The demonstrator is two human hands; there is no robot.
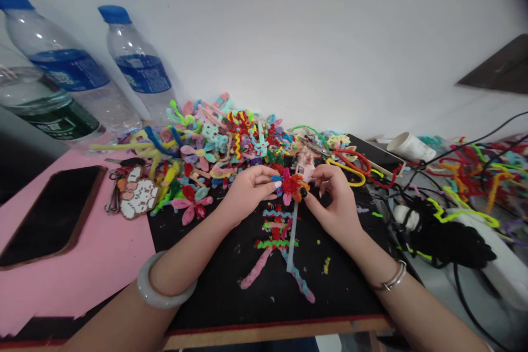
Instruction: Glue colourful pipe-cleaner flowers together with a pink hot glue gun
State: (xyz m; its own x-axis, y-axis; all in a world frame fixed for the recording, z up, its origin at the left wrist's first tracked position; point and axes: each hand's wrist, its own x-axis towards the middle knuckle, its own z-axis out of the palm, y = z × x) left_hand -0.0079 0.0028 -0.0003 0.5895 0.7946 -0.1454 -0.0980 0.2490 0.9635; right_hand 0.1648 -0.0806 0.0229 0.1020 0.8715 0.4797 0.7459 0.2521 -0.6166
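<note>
My left hand [248, 188] and my right hand [334, 198] both pinch a small pipe-cleaner flower [291, 185], red in the middle with blue, pink and orange petals. Its pale stem [292, 236] hangs down toward me. Both hands are closed on the flower head, above a black mat [231, 286]. Under the stem lie zigzag pipe-cleaner pieces [275, 234] in blue, red, green and pink. A pale bangle sits on my left wrist and a silver bracelet on my right.
A heap of coloured pipe-cleaner flowers [218, 140] lies behind my hands. A dark phone [51, 214] rests on pink paper [103, 264] at left, beside a beaded keychain [138, 196]. Water bottles [136, 77] stand by the wall. Cables, loose pipe cleaners [474, 176] and a white cup [410, 147] crowd the right.
</note>
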